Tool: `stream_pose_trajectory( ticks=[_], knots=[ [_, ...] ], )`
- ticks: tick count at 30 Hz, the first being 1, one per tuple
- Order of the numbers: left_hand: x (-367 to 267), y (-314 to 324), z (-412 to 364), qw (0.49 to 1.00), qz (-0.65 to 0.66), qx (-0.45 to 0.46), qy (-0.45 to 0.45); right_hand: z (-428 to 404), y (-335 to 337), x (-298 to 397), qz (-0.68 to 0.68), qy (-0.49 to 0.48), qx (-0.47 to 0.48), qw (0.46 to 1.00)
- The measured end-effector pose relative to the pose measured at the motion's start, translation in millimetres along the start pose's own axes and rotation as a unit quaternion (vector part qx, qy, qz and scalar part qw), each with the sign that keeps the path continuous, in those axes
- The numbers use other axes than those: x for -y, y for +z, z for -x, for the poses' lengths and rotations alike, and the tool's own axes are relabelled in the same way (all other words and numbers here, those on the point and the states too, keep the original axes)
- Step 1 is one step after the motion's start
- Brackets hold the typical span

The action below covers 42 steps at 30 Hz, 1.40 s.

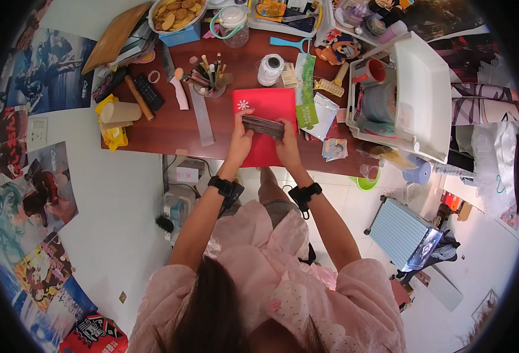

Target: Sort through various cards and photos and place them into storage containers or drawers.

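Both my hands hold a thick stack of cards [263, 126] by its two short ends, edge-on to the view, above a red mat or folder [264, 100] with a white snowflake design. My left hand [240, 140] grips the left end, its fingertips at the upper corner. At the right end, my right hand [288, 143] has its thumb and fingers around the stack. The red piece reaches past the front edge of the brown table [162, 140]. A small pile of picture cards [334, 148] lies to the right, near that edge.
Left of the red piece are a clear ruler [203, 117], a cup of makeup brushes [211, 86] and a remote control [149, 92]. A spool of white string [270, 70] stands behind it. To the right are a green card [307, 116], a yellow razor-like tool [330, 87] and a white bin [422, 101].
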<state>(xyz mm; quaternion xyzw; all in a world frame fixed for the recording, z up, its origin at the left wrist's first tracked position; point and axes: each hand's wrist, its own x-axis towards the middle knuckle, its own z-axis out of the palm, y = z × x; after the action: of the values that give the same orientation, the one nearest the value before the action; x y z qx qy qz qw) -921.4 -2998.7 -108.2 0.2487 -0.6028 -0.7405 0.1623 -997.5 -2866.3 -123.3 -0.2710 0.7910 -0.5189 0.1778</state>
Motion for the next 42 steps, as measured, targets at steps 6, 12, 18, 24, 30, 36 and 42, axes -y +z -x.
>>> stream_pose_trajectory(
  ticks=[6, 12, 18, 24, 30, 36, 42],
  knots=[
    [-2, -6, 23, 0.998, 0.026, 0.032, -0.038, 18, -17, 18, -0.061, 0.029, 0.027, 0.997],
    [16, 5, 24, 0.985, 0.165, -0.032, -0.04, 33, -11, 17, -0.286, 0.142, -0.017, 0.947],
    [24, 12, 24, 0.993, 0.092, -0.069, 0.022, 33, -4, 13, -0.414, 0.137, -0.068, 0.897],
    [19, 24, 24, 0.991, 0.084, -0.105, 0.001, 35, 8, 16, -0.34, 0.197, -0.143, 0.908],
    [30, 17, 25, 0.987, 0.13, -0.09, -0.04, 34, 14, 10, -0.298, 0.184, -0.178, 0.92],
    [24, 15, 20, 0.966, 0.237, -0.074, -0.077, 27, 13, -7, -0.178, 0.073, -0.226, 0.955],
    [23, 15, 21, 0.965, 0.243, -0.067, -0.067, 25, 16, 1, -0.256, 0.09, -0.246, 0.931]
  ],
)
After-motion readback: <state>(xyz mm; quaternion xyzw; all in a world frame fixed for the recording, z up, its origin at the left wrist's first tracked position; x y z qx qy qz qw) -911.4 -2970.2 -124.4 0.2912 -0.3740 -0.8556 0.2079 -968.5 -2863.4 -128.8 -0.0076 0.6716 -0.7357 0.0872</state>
